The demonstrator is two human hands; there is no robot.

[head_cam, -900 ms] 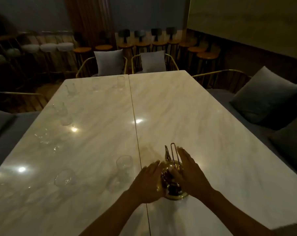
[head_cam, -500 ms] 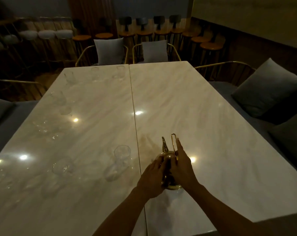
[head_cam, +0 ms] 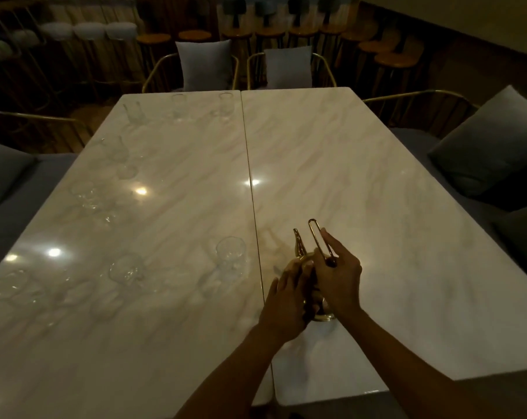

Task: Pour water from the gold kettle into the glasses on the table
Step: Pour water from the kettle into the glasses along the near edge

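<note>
The gold kettle [head_cam: 304,261] stands on the marble table [head_cam: 377,207], just right of the centre seam, its spout and tall loop handle pointing away from me. My left hand [head_cam: 286,300] presses against its left side. My right hand [head_cam: 339,276] wraps its right side, fingers at the base of the handle. The nearest clear glass [head_cam: 230,257] stands just left of the seam. Another glass [head_cam: 126,269] sits further left. More glasses line the left edge and the far edge [head_cam: 226,102].
Chairs with grey cushions [head_cam: 203,63] stand at the far end. A bench with dark cushions [head_cam: 486,146] runs along the right side, another along the left. Bar stools stand in the background. The room is dim.
Both hands have stayed on the kettle. My right fingers have shifted up to the base of the handle. The camera has tilted down slightly.
</note>
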